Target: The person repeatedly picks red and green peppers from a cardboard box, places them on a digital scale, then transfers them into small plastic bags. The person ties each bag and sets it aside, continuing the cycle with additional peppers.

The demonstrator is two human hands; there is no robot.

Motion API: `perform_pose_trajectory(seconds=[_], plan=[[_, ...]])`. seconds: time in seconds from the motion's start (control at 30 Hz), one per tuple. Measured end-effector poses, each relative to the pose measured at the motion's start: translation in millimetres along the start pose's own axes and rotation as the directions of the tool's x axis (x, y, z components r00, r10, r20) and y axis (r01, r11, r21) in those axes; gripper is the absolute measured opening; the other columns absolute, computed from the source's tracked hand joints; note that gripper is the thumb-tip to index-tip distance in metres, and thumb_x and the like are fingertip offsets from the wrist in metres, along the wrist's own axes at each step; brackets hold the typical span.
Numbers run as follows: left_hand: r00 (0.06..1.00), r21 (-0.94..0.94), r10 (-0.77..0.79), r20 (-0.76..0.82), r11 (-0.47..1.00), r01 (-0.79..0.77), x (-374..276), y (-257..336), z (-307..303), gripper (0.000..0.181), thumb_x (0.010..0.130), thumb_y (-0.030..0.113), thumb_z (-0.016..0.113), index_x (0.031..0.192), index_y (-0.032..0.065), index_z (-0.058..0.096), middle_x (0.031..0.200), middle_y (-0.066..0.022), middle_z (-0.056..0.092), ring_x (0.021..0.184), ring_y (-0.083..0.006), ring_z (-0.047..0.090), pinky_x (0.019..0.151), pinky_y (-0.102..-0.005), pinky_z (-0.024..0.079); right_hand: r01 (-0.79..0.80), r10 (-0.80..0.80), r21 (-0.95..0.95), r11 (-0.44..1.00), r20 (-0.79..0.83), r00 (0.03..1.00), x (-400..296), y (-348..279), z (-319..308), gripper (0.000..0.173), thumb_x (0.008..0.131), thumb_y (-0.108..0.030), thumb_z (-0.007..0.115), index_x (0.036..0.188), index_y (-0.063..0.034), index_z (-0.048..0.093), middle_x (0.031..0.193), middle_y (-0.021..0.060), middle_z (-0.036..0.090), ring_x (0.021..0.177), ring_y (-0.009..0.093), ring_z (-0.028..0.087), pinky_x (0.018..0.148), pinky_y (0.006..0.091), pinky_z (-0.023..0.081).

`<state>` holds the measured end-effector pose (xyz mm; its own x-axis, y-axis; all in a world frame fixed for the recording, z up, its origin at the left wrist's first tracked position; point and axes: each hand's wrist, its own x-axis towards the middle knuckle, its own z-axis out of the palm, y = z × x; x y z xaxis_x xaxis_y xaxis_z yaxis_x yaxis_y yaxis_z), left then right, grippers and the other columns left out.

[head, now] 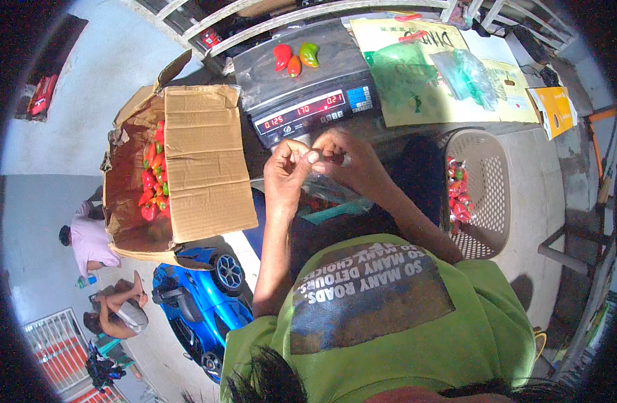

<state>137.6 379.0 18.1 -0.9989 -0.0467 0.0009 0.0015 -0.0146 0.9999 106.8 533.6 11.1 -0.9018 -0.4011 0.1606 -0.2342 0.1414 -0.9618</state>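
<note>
My left hand [286,174] and my right hand [352,160] meet in front of the scale, fingertips pinched together. Between them they grip the top of a clear plastic bag [333,187], which hangs below. Its contents are hard to make out in the shadow. Beyond my hands, a digital scale [258,95] carries a red pepper [282,57], an orange pepper [294,66] and a green pepper [309,54] on its dark platform. Its display is lit.
Left, an open cardboard box [202,166] holds loose peppers [156,176]. Right, a perforated plastic basket [489,191] contains bagged red peppers [458,194]. Plastic bags [464,75] lie on flattened cardboard [409,113]. A blue toy car [207,297] and two people [94,237] are at left.
</note>
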Motion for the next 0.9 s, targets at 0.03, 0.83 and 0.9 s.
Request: perform_pose_trajectory(seconds=[0.03, 0.83, 0.9], plan=[[1.000, -0.021, 0.004, 0.004, 1.000, -0.004, -0.2, 0.1, -0.1, 0.013, 0.084, 0.014, 0.065, 0.081, 0.0051, 0.056, 0.069, 0.0033, 0.054, 0.067, -0.0035, 0.050, 0.060, -0.0198, 0.039, 0.027, -0.027, 0.021, 0.999, 0.023, 0.999, -0.3, 0.3, -1.7, 0.020, 0.084, -0.023, 0.060, 0.085, -0.0031, 0.058, 0.073, 0.0048, 0.055, 0.069, 0.014, 0.053, 0.065, 0.0292, 0.043], [0.998, -0.509, 0.026, 0.055, 0.861, 0.006, -12.6, -4.2, 4.7, 0.019, 0.087, 0.019, 0.062, 0.081, 0.0087, 0.048, 0.074, 0.0019, 0.049, 0.064, -0.0056, 0.044, 0.060, -0.0210, 0.037, 0.209, -0.205, 0.048, 0.977, -0.081, 0.975, -8.1, 11.2, 4.0, 0.020, 0.085, -0.023, 0.055, 0.081, -0.0032, 0.056, 0.077, 0.0096, 0.056, 0.075, 0.026, 0.056, 0.070, 0.0365, 0.044], [0.999, -0.585, 0.014, 0.036, 0.811, 0.010, -11.3, -4.2, 7.8, 0.019, 0.086, 0.020, 0.063, 0.081, 0.0093, 0.048, 0.073, 0.0028, 0.048, 0.061, -0.0048, 0.042, 0.057, -0.0202, 0.036, 0.302, -0.297, 0.043, 0.952, -0.102, 0.949, -5.3, 13.5, 5.4, 0.021, 0.087, -0.023, 0.054, 0.081, -0.0028, 0.056, 0.075, 0.0070, 0.054, 0.074, 0.021, 0.054, 0.069, 0.0330, 0.043]])
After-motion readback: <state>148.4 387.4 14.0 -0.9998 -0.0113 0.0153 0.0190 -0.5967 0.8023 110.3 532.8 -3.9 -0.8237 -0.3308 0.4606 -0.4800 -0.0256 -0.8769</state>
